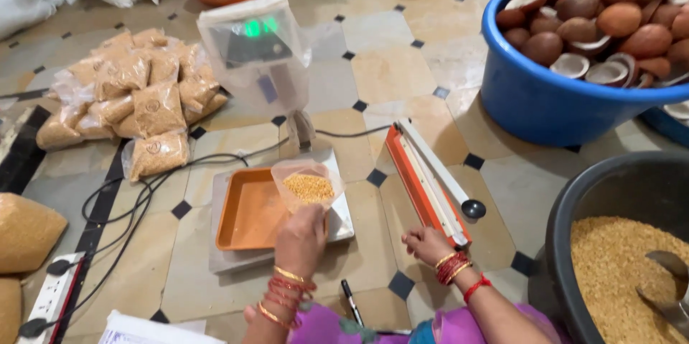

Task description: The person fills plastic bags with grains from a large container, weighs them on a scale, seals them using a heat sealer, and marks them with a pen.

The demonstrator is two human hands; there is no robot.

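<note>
My left hand [300, 238] grips a small clear plastic bag [307, 184] part-filled with yellow grain, held open above the right side of an orange tray [247, 213]. That tray sits on a flat metal weighing scale [341, 223] whose covered display [255, 46] glows green behind it. My right hand [425, 243] rests with curled fingers at the near end of an orange and white heat sealer [428, 180], holding nothing. Both wrists wear red and gold bangles.
A pile of filled grain packets [136, 96] lies at the left. At the right, a black tub [610, 243] holds grain and a metal scoop [671, 283]. Behind it a blue tub [535, 96] holds coconuts. Cables, a power strip [50, 297] and a pen [350, 301] lie on the tiled floor.
</note>
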